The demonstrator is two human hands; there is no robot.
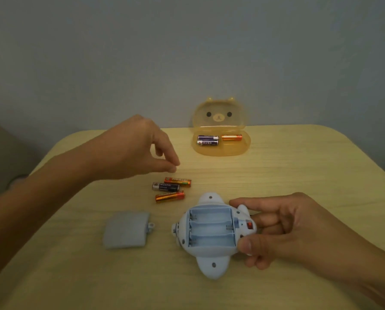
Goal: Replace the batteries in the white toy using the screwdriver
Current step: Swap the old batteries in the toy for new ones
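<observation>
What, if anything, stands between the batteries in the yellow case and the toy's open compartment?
Only the three loose batteries on the table, lying between the yellow case and the white toy. Its compartment is empty and uncovered; the grey cover lies aside.

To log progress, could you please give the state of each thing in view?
White plastic toy: upturned, battery bay open, empty.
Grey plastic cover: off, on table.
Three loose batteries: on table.
Yellow bear-shaped case: open, three batteries inside.
Right hand: grips toy.
Left hand: holds nothing.

Cover (126, 230) left of toy (211, 229); batteries (171, 188) behind both
</observation>
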